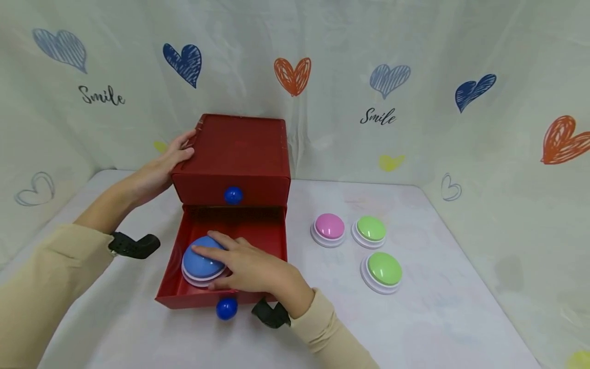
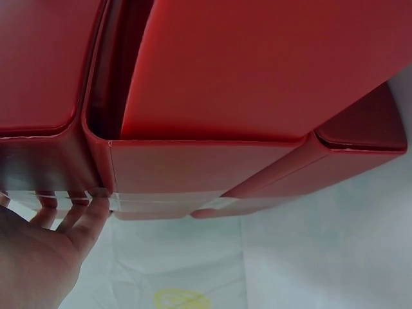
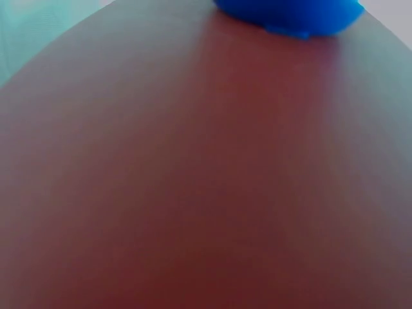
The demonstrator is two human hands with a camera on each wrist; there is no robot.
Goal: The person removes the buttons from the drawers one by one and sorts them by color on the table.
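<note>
A red two-drawer box (image 1: pixel 244 146) stands on the table with its lower drawer (image 1: pixel 258 230) pulled out. In that drawer sits a large blue dome button (image 1: pixel 200 261) on a white base. My right hand (image 1: pixel 251 264) holds it, fingers spread over the dome and thumb low at its near side. My left hand (image 1: pixel 161 166) rests against the box's upper left side; in the left wrist view its fingers (image 2: pixel 87 222) lie extended along the red wall. The right wrist view is mostly a blurred reddish surface with a blue knob (image 3: pixel 293 13) at the top.
Right of the box, a pink button (image 1: pixel 329 226) and two green buttons (image 1: pixel 371 228) stand on the white table (image 1: pixel 442 312). Blue knobs mark the upper drawer (image 1: pixel 203 189) and the lower one. A curtain printed with hearts (image 1: pixel 341 31) hangs behind.
</note>
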